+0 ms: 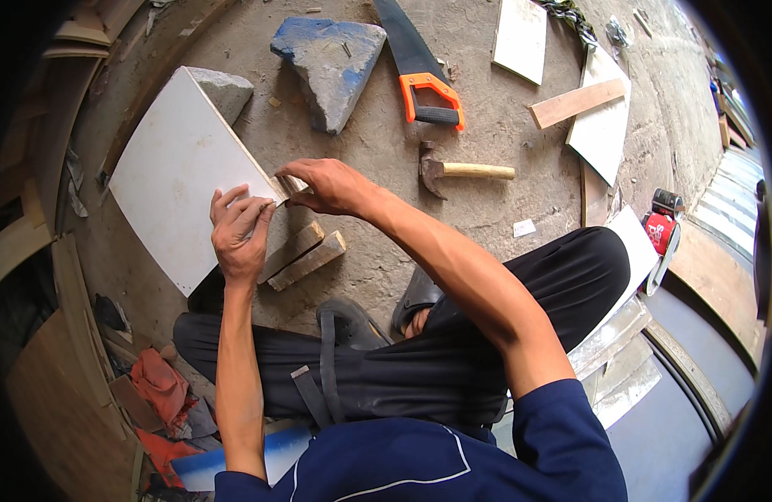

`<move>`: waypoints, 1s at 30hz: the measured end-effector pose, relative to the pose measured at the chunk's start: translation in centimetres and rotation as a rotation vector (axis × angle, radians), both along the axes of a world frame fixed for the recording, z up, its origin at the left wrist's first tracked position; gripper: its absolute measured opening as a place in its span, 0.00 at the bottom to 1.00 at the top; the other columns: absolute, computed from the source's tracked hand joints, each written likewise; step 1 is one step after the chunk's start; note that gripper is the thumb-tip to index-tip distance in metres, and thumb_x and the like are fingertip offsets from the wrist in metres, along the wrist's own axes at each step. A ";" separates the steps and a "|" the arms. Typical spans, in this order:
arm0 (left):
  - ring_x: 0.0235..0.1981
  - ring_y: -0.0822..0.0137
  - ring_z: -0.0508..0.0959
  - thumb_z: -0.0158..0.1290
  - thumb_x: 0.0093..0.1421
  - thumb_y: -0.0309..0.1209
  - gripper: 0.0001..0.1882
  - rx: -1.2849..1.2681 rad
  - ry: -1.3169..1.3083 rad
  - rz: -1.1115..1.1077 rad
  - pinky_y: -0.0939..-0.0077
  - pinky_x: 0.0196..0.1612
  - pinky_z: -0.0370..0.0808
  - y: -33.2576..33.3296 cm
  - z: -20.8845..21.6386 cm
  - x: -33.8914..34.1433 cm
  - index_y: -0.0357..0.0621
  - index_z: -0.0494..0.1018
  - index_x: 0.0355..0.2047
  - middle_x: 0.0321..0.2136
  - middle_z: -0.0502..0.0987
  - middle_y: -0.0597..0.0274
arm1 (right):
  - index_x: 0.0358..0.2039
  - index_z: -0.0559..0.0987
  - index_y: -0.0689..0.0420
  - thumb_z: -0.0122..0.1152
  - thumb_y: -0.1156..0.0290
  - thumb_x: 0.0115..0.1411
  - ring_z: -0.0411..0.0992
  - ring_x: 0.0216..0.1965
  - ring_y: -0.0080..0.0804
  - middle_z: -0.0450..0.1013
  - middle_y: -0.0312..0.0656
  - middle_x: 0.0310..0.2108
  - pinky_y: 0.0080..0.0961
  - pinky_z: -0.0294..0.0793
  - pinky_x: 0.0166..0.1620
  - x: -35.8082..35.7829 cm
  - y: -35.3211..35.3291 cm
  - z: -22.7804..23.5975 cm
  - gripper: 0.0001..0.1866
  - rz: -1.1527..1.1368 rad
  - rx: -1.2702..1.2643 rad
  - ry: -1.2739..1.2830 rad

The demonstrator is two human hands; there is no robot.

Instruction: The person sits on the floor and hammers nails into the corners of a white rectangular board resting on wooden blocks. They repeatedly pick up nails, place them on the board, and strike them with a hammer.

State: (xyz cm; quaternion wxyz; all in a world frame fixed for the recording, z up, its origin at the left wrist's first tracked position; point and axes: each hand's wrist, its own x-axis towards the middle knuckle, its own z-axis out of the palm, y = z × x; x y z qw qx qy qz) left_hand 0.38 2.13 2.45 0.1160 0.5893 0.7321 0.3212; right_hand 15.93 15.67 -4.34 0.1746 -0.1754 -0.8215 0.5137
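A large white board point(172, 167) lies tilted on the concrete floor in front of me, its far corner resting on a grey stone point(227, 88). My left hand point(239, 226) grips its near right edge with bent fingers. My right hand point(327, 186) pinches a small wooden block point(287, 185) against that same edge corner. Two short wooden strips point(306, 253) lie side by side on the floor just below my hands.
A hammer point(453, 171) with a wooden handle and a handsaw point(419, 71) with an orange grip lie beyond my right hand. A blue-painted rock point(331, 58), white panels point(520, 38), a wooden slat point(574, 102) and a red can point(660, 230) are around. My legs are crossed below.
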 end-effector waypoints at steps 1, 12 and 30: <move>0.51 0.59 0.76 0.64 0.55 0.26 0.06 0.003 0.000 -0.001 0.55 0.67 0.57 0.0 0.0 0.0 0.46 0.84 0.34 0.33 0.82 0.67 | 0.54 0.74 0.56 0.70 0.65 0.55 0.75 0.48 0.52 0.77 0.49 0.47 0.42 0.76 0.48 0.0 0.0 0.0 0.27 0.000 -0.001 -0.003; 0.52 0.59 0.75 0.63 0.56 0.26 0.06 0.040 0.019 0.004 0.56 0.67 0.58 0.0 -0.2 0.0 0.47 0.84 0.35 0.35 0.81 0.69 | 0.41 0.74 0.55 0.58 0.63 0.60 0.75 0.49 0.46 0.77 0.45 0.44 0.42 0.77 0.48 6.6 4.5 -1.4 0.13 -0.088 0.282 -0.597; 0.53 0.60 0.75 0.62 0.57 0.25 0.06 0.041 0.021 -0.002 0.56 0.67 0.57 0.2 0.0 0.2 0.44 0.84 0.36 0.35 0.81 0.66 | 0.44 0.72 0.53 0.48 0.67 0.66 0.75 0.47 0.42 0.73 0.42 0.42 0.43 0.78 0.40 20.1 4.7 -8.2 0.08 -0.087 0.629 -1.117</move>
